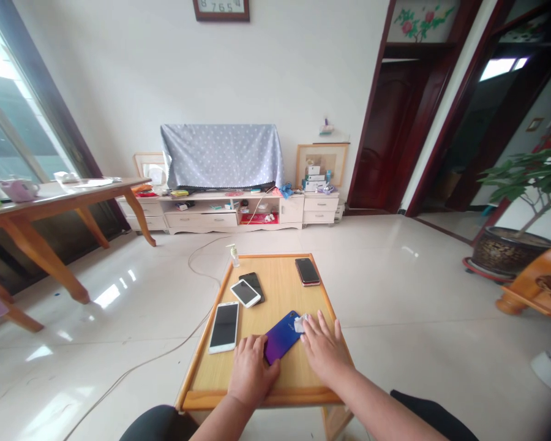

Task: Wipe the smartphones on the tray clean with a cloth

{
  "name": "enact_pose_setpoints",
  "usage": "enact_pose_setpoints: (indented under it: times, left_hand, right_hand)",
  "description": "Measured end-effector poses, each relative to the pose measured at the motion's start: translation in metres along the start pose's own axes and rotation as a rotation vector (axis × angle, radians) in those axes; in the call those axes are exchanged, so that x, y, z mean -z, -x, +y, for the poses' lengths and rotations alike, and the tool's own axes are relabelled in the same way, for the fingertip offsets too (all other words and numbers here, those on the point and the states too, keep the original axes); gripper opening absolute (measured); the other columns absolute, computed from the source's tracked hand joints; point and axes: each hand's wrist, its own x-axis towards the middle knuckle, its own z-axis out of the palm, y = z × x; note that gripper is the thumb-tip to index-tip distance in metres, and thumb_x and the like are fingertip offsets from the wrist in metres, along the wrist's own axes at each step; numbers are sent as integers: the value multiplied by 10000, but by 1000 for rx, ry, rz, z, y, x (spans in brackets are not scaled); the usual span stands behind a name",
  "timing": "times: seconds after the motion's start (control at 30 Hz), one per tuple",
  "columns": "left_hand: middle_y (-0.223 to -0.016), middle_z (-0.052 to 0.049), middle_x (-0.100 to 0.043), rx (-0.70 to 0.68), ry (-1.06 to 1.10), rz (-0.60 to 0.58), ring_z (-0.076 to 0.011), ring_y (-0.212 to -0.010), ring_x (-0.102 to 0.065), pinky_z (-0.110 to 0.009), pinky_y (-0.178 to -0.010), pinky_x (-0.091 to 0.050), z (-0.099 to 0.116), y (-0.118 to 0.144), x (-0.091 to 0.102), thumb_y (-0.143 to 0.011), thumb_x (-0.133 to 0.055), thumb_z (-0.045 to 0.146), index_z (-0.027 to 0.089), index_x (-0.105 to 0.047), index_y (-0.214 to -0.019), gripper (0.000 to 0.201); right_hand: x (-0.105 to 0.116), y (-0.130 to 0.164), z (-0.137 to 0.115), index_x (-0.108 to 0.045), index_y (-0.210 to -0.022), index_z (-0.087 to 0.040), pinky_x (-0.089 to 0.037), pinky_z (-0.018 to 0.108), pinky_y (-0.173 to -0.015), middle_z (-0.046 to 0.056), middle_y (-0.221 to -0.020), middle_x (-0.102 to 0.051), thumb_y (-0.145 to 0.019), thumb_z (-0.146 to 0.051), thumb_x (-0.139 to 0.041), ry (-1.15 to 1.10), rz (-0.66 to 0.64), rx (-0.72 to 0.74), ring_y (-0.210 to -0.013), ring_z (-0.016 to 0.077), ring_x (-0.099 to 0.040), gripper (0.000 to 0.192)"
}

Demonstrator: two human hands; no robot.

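Observation:
A blue-purple smartphone (282, 338) lies back up and slanted on the small wooden table (280, 294). My left hand (252, 370) grips its lower left end, thumb and fingers on the edges. At the phone's upper right corner, beside the camera, a crumpled white tissue (300, 323) is held under the fingertips of my right hand (324, 349); the other fingers are spread. A large white phone (224, 327) lies screen up to the left. Farther back, a smaller white phone (245, 293) rests partly over a black phone (255, 283).
A dark phone with a reddish edge (307, 271) lies at the table's far right. A small pump bottle (234, 256) stands at the far left corner. A cable (165, 351) runs over the tiled floor on the left. A low cabinet (202, 219) stands against the wall.

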Motion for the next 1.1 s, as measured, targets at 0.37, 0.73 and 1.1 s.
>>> enact_pose_setpoints:
  times: [0.37,0.73,1.1]
  left_hand:
    - [-1104,-76,-631,-2,-13,-2,-254,-1052,-539,-378,-980,-387,0,-1,1,-747,-630,327,209,-632,-1144,414]
    - [-1088,-72,-638,17,28,3,-240,-1031,-537,-355,-972,-384,3,2,5,-756,-604,309,216,-645,-1116,374]
    - [-1293,-75,-600,1,21,-16,-240,-1181,-499,-382,-1053,-328,2,7,16,-838,-459,176,240,-603,-1245,437]
  right_hand:
    - [5,-2,-6,-407,-1508,-310,73,670,-1163,14,-1580,-369,-1045,-449,-192,25,-51,25,-1526,308,-73,529]
    - [-3,-24,-36,-445,-1465,-390,15,705,-1145,-8,-1564,-404,-1029,-392,-280,-88,-128,243,-1510,315,-168,467]
    - [14,-44,-3,-562,-1378,-327,-257,478,-1141,60,-1449,-543,-769,-514,-677,-36,-108,145,-1338,315,-450,647]
